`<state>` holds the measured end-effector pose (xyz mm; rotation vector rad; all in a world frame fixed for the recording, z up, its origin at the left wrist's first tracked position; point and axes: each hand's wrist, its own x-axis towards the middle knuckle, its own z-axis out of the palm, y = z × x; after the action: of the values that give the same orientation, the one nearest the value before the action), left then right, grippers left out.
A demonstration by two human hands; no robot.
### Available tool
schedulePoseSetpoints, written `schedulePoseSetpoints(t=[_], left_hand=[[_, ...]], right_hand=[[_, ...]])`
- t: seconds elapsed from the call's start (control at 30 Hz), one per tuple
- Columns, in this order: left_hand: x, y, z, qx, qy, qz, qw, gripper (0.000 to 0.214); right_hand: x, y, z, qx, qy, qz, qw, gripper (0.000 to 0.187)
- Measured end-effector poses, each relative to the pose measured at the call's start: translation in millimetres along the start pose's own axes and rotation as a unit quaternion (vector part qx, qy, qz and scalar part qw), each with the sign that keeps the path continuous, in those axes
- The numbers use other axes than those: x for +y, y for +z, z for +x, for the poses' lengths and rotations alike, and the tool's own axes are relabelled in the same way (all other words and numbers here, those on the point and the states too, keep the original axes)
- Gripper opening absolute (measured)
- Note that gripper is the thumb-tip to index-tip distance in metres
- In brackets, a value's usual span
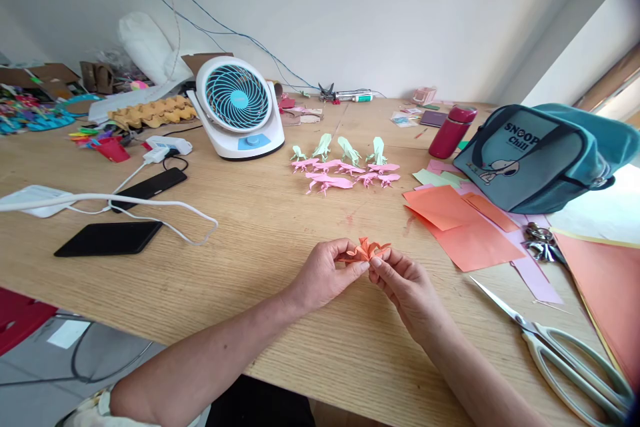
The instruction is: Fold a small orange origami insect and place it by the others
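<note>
A person sits at a wide wooden worktop (270, 227), seen from above their own forearms. Both hands meet near the front middle of it. The left hand (327, 273) pinches the left end of a small orange folded paper figure (364, 250) between thumb and fingertips. The right hand (405, 283) closes its thumb and fingertips on the figure's right side. The figure sits between the two hands, close above the wood, with several pointed flaps sticking up.

Further back, in the middle of the worktop, lies a cluster of pink folded figures (345, 177), with a row of pale green folded figures (350, 147) just behind them. Behind and to the left of these stands a white desk fan (239, 107) with a blue grille, facing the person.

To the right of the hands lie flat orange paper sheets (465, 233), overlapping pink and green sheets. A large pair of scissors (570, 353) with pale handles lies near the front right edge, its blades pointing toward the hands. A smaller metal pair (540, 240) rests beside the orange sheets. At the right rear sits a teal bag (540, 153) printed with a cartoon dog, and a dark red bottle (450, 132) stands just left of it.

On the left lie two black phones (107, 238), with a white cable (150, 203) looping between them.
</note>
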<state>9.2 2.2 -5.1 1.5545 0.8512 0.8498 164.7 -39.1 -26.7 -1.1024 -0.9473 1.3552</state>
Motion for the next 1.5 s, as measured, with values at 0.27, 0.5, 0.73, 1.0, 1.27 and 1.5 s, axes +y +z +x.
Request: schedulePoseSetpoints(t=[0.27, 0.5, 0.73, 1.0, 1.27, 1.5], left_hand=[[0, 2.1, -1, -0.012, 0.002, -0.073, 0.997, 0.03], [2, 0.9, -2, -0.028, -0.007, -0.101, 0.994, 0.027], [7, -1.7, -5, -0.021, -0.032, -0.027, 0.999, 0.03], [0, -3.3, 0, -0.011, -0.029, -0.075, 0.997, 0.026], [4, -5.5, 0, -0.033, -0.011, -0.048, 0.998, 0.029], [1, -10.3, 2, -0.067, 0.008, -0.052, 0.996, 0.026]], right_hand=[[-2, 4, -6, -0.005, -0.056, -0.039, 0.998, 0.034], [-3, 6, -6, -0.004, -0.077, -0.038, 0.996, 0.03], [-5, 8, -10, -0.031, -0.103, -0.086, 0.99, 0.028], [-4, 10, -9, 0.01, -0.102, -0.081, 0.991, 0.028], [0, 6, -9, -0.01, -0.072, -0.044, 0.996, 0.027], [11, 2, -5, -0.045, -0.071, -0.024, 0.996, 0.027]])
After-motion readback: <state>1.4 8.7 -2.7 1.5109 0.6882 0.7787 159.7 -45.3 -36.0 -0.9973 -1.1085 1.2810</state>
